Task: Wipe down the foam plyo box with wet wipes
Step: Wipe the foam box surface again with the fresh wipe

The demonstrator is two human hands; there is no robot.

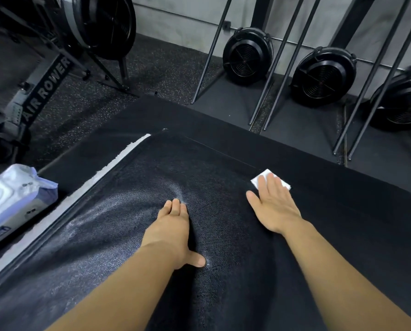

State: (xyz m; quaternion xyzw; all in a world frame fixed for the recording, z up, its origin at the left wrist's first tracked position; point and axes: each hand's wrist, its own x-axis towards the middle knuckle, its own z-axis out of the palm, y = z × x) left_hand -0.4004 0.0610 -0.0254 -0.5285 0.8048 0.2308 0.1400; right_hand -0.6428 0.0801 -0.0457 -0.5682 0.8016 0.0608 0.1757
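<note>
Pack of wet wipes (20,199) lies just off the left edge of the foam plyo box (132,235), partly cut off by the frame and out of reach of either hand as they now lie. A white strip (128,151) runs along that left edge; whether it is tape or bare foam cannot be told. Beside it, the left part of the black top carries a pale damp sheen (118,206), which suggests this side is already wiped.

At the sheen's right end, near the middle of the top, the left hand (173,232) rests flat with fingers straight and together and thumb spread. It holds nothing and seems only to brace.

The right hand (273,206) lies further out, flat as well, its straight fingers pressing a folded white wet wipe (266,174) onto the top close to the far edge. It presses the wipe and does not pinch it. The wipe sits directly under the fingertips, so the right hand is the working one. The matte, apparently dry surface lies to its right and back toward the person, and the coming stroke probably has to sweep that way.

Most of the wipe is hidden beneath the fingers. The box's near edge, its right corner and all its sides fall outside the view.
</note>
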